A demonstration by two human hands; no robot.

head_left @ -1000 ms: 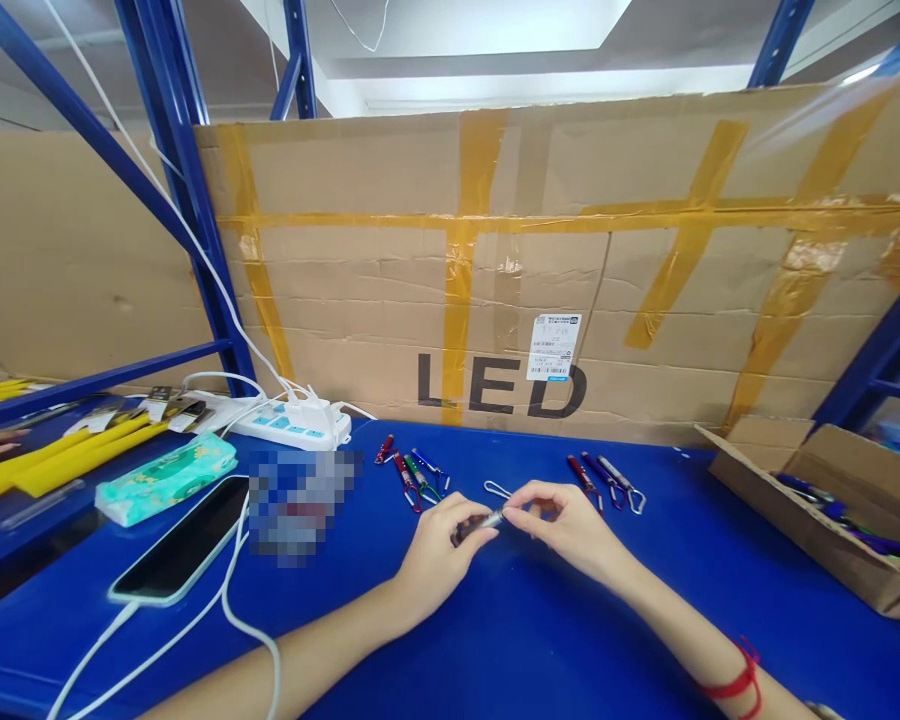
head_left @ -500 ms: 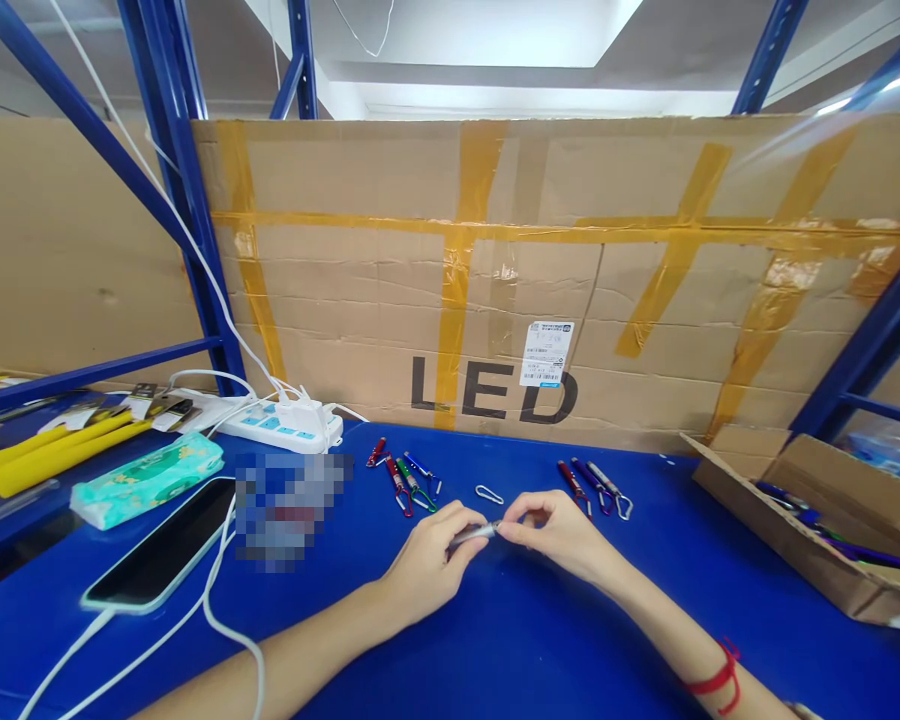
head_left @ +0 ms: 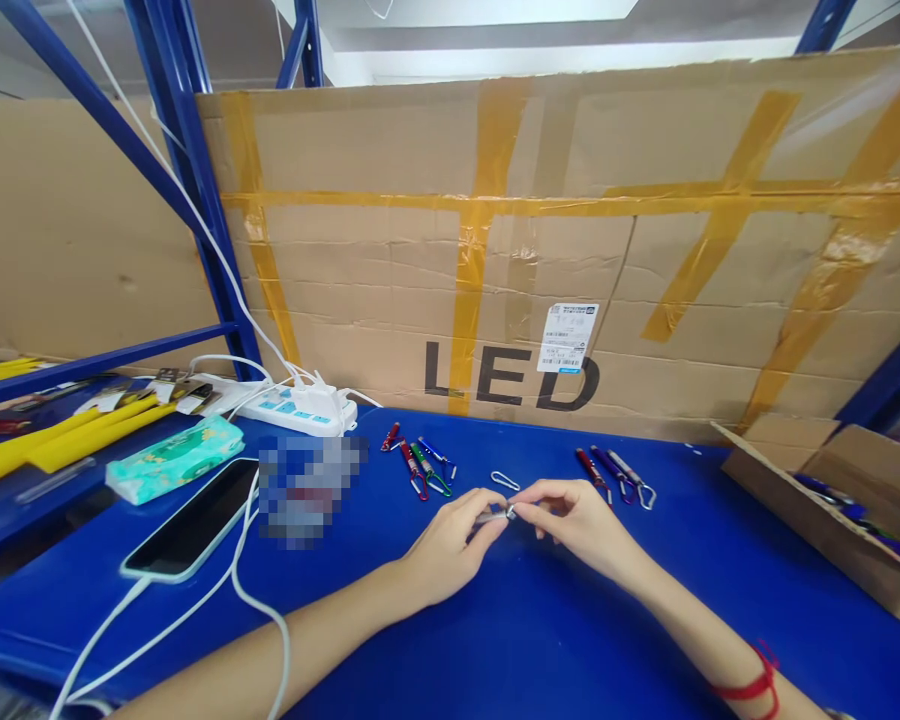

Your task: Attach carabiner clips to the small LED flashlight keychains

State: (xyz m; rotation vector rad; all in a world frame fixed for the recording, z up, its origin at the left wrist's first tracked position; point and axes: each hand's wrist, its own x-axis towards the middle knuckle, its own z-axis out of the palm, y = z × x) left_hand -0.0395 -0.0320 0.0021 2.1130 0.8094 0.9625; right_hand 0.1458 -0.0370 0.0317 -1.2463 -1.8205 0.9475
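Head view: just in front of the LED carton (head_left: 510, 300), the left hand (head_left: 450, 545) and right hand (head_left: 577, 520) pinch opposite ends of a small silver keychain flashlight (head_left: 495, 516), fingertips now closer together than a moment ago, so the piece looks nearly joined. A loose carabiner clip (head_left: 505, 481) lies just beyond; coloured flashlights (head_left: 420, 465) lie nearer the carton.

Blue table (head_left: 540, 640): phone (head_left: 195, 520), power strip (head_left: 300, 412), keychain flashlights (head_left: 420, 466).
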